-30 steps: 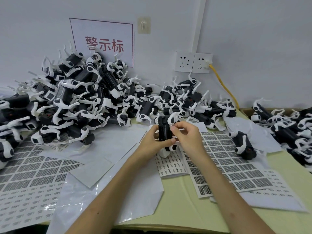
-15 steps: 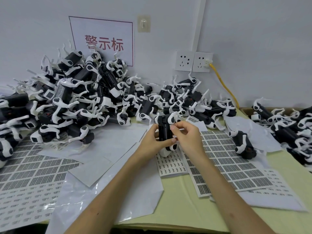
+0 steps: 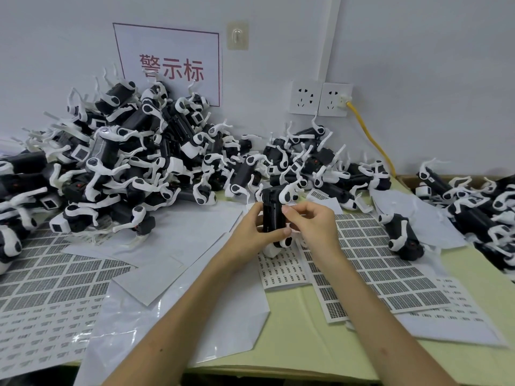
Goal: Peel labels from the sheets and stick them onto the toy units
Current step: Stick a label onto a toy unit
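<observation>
Left hand (image 3: pixel 250 232) curls round the black-bodied, white-legged plastic toy unit (image 3: pixel 274 215), centre, over white label sheets (image 3: pixel 384 271); right hand (image 3: pixel 312 227) pinches at its top (label unseen). Seems light, rigid: hold body, not thin legs

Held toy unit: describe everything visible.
The toy unit is a black plastic-looking body with white limbs: one curls over its top, a white foot shows at the bottom. It is held upright over a label sheet. The left hand grips its left side, thumb across the front; the right hand pinches its upper right edge. Any label there is too small to tell.
</observation>
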A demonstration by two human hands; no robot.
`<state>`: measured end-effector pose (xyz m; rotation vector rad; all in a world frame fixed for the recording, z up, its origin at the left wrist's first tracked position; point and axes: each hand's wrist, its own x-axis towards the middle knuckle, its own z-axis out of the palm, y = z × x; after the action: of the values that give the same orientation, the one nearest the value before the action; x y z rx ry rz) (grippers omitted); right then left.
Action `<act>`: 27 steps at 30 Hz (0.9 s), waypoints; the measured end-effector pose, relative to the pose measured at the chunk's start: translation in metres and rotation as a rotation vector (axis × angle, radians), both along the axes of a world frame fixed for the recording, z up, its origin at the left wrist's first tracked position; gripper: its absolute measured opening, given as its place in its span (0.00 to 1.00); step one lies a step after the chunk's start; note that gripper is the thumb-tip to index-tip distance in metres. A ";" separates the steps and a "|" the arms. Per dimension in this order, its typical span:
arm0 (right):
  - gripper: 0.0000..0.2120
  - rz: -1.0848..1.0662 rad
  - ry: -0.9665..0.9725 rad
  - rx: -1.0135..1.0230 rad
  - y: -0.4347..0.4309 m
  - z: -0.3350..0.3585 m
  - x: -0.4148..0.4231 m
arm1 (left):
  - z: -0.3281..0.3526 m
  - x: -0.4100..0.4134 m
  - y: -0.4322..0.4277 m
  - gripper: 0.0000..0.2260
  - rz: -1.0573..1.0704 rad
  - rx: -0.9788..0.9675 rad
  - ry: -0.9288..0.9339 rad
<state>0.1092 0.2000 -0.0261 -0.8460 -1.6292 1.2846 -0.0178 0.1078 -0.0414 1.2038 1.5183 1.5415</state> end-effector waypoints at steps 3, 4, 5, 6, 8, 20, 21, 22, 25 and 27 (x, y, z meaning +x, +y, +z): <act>0.17 -0.026 -0.005 -0.059 0.003 0.000 0.003 | 0.002 -0.002 -0.001 0.22 -0.021 -0.008 0.000; 0.18 -0.010 -0.018 -0.075 0.003 0.000 0.002 | 0.003 -0.002 -0.001 0.21 -0.024 -0.018 -0.013; 0.17 0.030 -0.026 -0.087 0.003 0.000 0.001 | 0.004 -0.002 -0.001 0.20 -0.021 -0.025 -0.031; 0.16 0.081 -0.028 -0.094 0.001 0.000 -0.001 | 0.004 -0.002 -0.001 0.18 -0.011 -0.028 -0.052; 0.13 0.146 -0.021 -0.101 0.000 0.000 -0.005 | 0.005 -0.002 0.000 0.15 0.003 -0.027 -0.106; 0.14 0.298 0.091 0.071 -0.002 0.006 0.002 | 0.010 -0.007 -0.005 0.16 -0.159 0.041 -0.176; 0.13 0.311 0.103 0.068 -0.003 0.007 0.003 | 0.010 -0.009 -0.005 0.16 -0.182 0.041 -0.190; 0.12 0.323 0.101 0.072 -0.004 0.008 0.003 | 0.010 -0.011 -0.005 0.16 -0.204 0.041 -0.198; 0.13 0.360 0.064 0.100 -0.003 0.011 0.005 | 0.008 -0.013 -0.005 0.17 -0.241 0.043 -0.210; 0.10 0.379 0.057 0.100 -0.002 0.013 0.007 | 0.009 -0.013 -0.004 0.17 -0.246 0.046 -0.209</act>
<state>0.1162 0.1982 -0.0130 -0.4465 -1.8495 1.4535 -0.0307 0.1037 -0.0327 1.1668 1.1609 1.4915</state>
